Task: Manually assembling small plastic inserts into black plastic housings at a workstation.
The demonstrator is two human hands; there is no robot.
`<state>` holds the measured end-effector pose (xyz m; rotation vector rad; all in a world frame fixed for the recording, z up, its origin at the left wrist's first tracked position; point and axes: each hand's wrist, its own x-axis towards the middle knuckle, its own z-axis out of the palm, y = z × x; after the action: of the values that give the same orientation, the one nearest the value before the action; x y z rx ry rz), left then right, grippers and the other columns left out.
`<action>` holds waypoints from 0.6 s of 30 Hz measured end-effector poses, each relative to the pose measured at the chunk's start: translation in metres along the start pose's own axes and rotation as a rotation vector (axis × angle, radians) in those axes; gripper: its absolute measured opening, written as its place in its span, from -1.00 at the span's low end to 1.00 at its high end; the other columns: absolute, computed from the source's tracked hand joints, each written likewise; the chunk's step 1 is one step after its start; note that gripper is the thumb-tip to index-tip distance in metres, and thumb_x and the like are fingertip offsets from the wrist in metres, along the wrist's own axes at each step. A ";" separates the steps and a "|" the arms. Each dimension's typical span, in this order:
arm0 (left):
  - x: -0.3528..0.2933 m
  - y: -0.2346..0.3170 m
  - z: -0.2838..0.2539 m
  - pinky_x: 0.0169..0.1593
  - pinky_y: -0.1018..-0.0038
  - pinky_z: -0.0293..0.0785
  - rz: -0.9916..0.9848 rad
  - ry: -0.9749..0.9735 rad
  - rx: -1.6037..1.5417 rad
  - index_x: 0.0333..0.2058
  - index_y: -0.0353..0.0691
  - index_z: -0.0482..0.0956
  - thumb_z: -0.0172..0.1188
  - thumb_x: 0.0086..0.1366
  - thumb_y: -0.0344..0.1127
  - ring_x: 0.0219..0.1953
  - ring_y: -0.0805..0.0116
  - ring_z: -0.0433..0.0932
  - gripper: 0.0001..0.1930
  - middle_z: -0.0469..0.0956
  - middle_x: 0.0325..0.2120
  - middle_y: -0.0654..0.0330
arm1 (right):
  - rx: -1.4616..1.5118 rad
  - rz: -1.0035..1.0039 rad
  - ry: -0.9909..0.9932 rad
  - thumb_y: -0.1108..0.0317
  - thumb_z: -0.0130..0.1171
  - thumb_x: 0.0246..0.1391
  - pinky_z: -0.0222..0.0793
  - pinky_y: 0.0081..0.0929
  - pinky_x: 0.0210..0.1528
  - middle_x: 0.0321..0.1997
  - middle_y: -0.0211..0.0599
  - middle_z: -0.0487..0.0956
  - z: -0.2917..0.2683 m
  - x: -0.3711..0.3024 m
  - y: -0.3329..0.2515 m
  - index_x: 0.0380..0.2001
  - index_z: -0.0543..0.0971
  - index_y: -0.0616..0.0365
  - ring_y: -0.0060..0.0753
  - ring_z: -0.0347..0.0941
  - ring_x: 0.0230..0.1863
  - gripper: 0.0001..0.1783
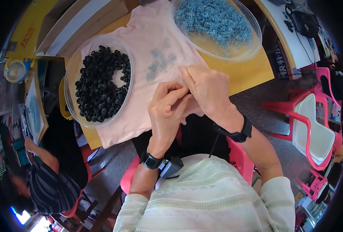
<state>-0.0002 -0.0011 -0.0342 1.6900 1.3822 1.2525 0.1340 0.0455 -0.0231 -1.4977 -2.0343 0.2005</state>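
Over pink cloth point(140, 106): left hand point(165, 108) pinching dark piece point(189, 92) (obscured); right hand point(211, 89): hold unclear.

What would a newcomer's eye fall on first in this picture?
Probably the heap of black pieces in a clear round tub at the left. Next, the mass of blue bits in another clear tub at the upper right. Then the left hand and right hand, meeting near the centre above the pink cloth.

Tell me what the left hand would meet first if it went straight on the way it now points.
Most likely the right hand: the left hand points up and to the right, toward it. The two look very close, but this view leaves depth unclear.
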 end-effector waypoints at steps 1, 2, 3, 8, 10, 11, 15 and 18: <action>-0.001 0.003 0.000 -0.31 0.47 0.53 -0.030 -0.004 -0.015 -0.23 -0.34 0.66 0.31 0.07 -0.62 -0.36 0.34 0.58 -0.76 0.56 -0.26 0.14 | -0.023 -0.002 0.000 0.22 0.13 0.19 0.40 -0.32 -0.58 -0.63 -0.19 0.54 0.001 -0.001 -0.001 -0.64 0.52 0.10 -0.15 0.55 -0.55 -0.66; -0.001 0.008 0.000 -0.30 0.45 0.53 -0.060 -0.009 -0.031 -0.23 -0.35 0.65 0.31 0.06 -0.63 -0.35 0.32 0.58 -0.75 0.56 -0.26 0.13 | -0.020 0.007 0.000 0.22 0.14 0.19 0.40 -0.33 -0.58 -0.62 -0.19 0.54 0.000 -0.001 -0.002 -0.64 0.52 0.10 -0.15 0.56 -0.55 -0.66; 0.000 0.010 0.000 -0.30 0.44 0.52 -0.090 -0.013 -0.046 -0.24 -0.36 0.65 0.31 0.05 -0.64 -0.34 0.30 0.58 -0.75 0.56 -0.27 0.13 | -0.018 0.016 0.001 0.22 0.14 0.19 0.39 -0.34 -0.59 -0.62 -0.19 0.54 -0.001 -0.001 -0.002 -0.64 0.51 0.10 -0.15 0.56 -0.55 -0.66; 0.000 -0.004 0.006 -0.23 0.37 0.49 0.132 -0.014 0.077 -0.25 -0.37 0.61 0.33 -0.06 -0.67 -0.28 0.13 0.54 -0.68 0.55 -0.31 0.07 | -0.045 0.085 -0.046 0.19 0.18 0.19 0.34 -0.32 -0.61 -0.63 -0.18 0.52 -0.002 -0.003 -0.004 -0.62 0.47 0.11 -0.12 0.52 -0.57 -0.65; 0.000 -0.004 0.005 -0.23 0.36 0.49 0.168 -0.021 0.114 -0.25 -0.39 0.61 0.32 -0.09 -0.68 -0.29 0.13 0.54 -0.66 0.56 -0.30 0.07 | -0.022 0.135 -0.062 0.17 0.17 0.21 0.28 -0.26 -0.60 -0.65 -0.14 0.47 -0.001 -0.003 -0.008 -0.59 0.48 0.13 -0.03 0.44 -0.60 -0.64; -0.001 -0.005 0.004 -0.23 0.35 0.47 0.165 -0.034 0.117 -0.25 -0.40 0.61 0.31 -0.14 -0.68 -0.30 0.13 0.53 -0.64 0.56 -0.31 0.08 | -0.021 0.153 -0.074 0.17 0.18 0.21 0.27 -0.27 -0.60 -0.65 -0.16 0.46 0.000 -0.004 -0.009 -0.59 0.47 0.12 -0.04 0.44 -0.61 -0.65; -0.001 -0.002 0.004 -0.24 0.42 0.46 0.106 -0.059 0.132 -0.29 -0.34 0.62 0.34 -0.02 -0.65 -0.31 0.17 0.53 -0.74 0.58 -0.32 0.10 | -0.048 0.193 -0.073 0.16 0.19 0.20 0.26 -0.29 -0.61 -0.65 -0.19 0.45 0.002 -0.005 -0.011 -0.59 0.46 0.10 -0.09 0.43 -0.61 -0.66; -0.003 -0.002 0.001 -0.24 0.42 0.46 0.096 -0.079 0.145 -0.29 -0.34 0.62 0.33 -0.01 -0.65 -0.31 0.18 0.53 -0.74 0.58 -0.33 0.10 | -0.042 0.185 -0.053 0.15 0.18 0.20 0.26 -0.31 -0.61 -0.67 -0.20 0.44 0.004 -0.007 -0.012 -0.59 0.45 0.10 -0.10 0.42 -0.63 -0.64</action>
<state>-0.0003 -0.0038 -0.0372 1.9042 1.3882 1.1468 0.1231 0.0355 -0.0239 -1.7243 -1.9514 0.2754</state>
